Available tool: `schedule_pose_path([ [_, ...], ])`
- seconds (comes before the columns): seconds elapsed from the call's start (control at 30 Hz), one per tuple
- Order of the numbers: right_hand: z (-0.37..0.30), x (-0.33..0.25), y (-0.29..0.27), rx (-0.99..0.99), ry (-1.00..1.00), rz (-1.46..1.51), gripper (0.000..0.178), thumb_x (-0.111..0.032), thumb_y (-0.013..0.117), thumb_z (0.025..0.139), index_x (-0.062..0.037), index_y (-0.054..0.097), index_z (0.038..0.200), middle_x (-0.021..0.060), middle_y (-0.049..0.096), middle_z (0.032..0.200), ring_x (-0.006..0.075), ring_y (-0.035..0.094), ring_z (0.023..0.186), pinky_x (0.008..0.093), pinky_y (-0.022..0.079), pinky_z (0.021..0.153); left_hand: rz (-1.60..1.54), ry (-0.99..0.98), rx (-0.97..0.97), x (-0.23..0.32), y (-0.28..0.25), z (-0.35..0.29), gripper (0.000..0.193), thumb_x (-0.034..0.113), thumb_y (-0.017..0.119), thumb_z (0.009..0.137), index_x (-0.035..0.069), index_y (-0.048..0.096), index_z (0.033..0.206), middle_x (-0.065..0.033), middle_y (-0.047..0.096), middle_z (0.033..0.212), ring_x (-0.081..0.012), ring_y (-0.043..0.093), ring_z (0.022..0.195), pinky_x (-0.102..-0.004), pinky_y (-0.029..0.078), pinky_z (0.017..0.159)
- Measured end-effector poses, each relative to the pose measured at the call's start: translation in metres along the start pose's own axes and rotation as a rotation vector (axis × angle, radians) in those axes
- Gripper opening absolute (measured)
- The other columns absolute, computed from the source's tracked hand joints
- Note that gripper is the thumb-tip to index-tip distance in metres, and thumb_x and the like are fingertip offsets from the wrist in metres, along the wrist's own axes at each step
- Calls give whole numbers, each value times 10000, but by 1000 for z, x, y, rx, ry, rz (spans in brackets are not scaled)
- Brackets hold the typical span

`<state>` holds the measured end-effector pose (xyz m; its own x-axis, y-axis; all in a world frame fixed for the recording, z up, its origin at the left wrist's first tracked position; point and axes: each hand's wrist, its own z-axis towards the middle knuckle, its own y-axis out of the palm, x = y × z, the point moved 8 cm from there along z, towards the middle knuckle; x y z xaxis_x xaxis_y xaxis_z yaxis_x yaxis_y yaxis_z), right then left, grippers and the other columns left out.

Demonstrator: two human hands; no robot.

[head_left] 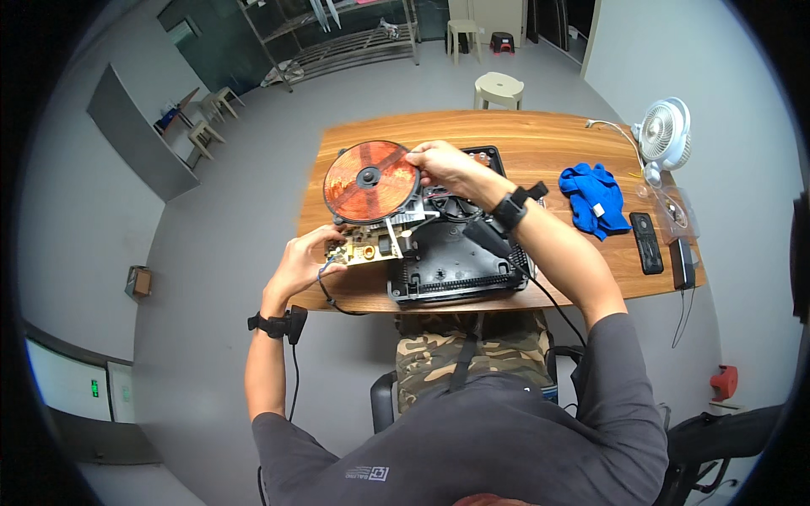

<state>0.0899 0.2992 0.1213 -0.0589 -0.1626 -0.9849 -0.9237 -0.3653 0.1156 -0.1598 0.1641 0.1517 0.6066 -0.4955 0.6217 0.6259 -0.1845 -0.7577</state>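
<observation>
A round copper induction coil with a dark hub is raised over the left part of the table. My right hand pinches its right edge between thumb and fingers. Just below the coil, my left hand grips the left end of a circuit board that carries a ring-shaped part, blue wires and a metal heat sink. Coil and board overlap; whether they are joined is hidden. To their right lies an open black plastic cooker housing with a small fan, partly covered by my right forearm.
On the wooden table to the right are a crumpled blue cloth, a black rectangular device, a black adapter and a white desk fan. A black cable runs along the near edge. Beyond the table stands a stool.
</observation>
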Motion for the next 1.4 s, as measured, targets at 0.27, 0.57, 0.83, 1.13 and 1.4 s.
schedule_pose_path([
  [0.27,57,38,77,73,167,-26,204,-161,562,1042,-68,567,860,-16,550,745,72,526,567,226,548,525,-18,-183,55,-75,-29,-55,523,159,923,693,12,665,1123,-173,649,1373,-322,601,1305,-411,463,1092],
  [0.57,83,113,109,13,387,-104,194,-165,551,1050,-83,561,874,-17,553,776,101,557,614,264,582,527,-149,-315,-13,-108,11,-93,540,137,925,687,12,669,1146,-155,662,1360,-268,607,1296,-390,480,1077],
  [0.83,91,141,116,60,447,-115,180,-181,548,1057,-73,593,920,9,574,785,136,569,626,274,565,484,-119,-321,-85,-124,25,-87,527,198,921,704,9,665,1124,-91,720,1235,-206,684,1051,-354,532,938],
  [1.13,101,156,119,117,412,-160,221,-99,580,998,-41,604,787,46,614,745,153,599,597,289,529,442,-92,-303,-75,-117,27,-85,504,206,917,715,31,662,1112,-64,711,1087,-194,664,998,-342,517,917],
  [1.4,138,193,101,151,358,-265,197,3,562,926,-14,597,733,86,609,754,188,620,640,340,522,439,-110,-326,-94,-119,30,-80,493,204,918,719,36,670,1111,-54,709,1081,-168,643,991,-339,509,921],
])
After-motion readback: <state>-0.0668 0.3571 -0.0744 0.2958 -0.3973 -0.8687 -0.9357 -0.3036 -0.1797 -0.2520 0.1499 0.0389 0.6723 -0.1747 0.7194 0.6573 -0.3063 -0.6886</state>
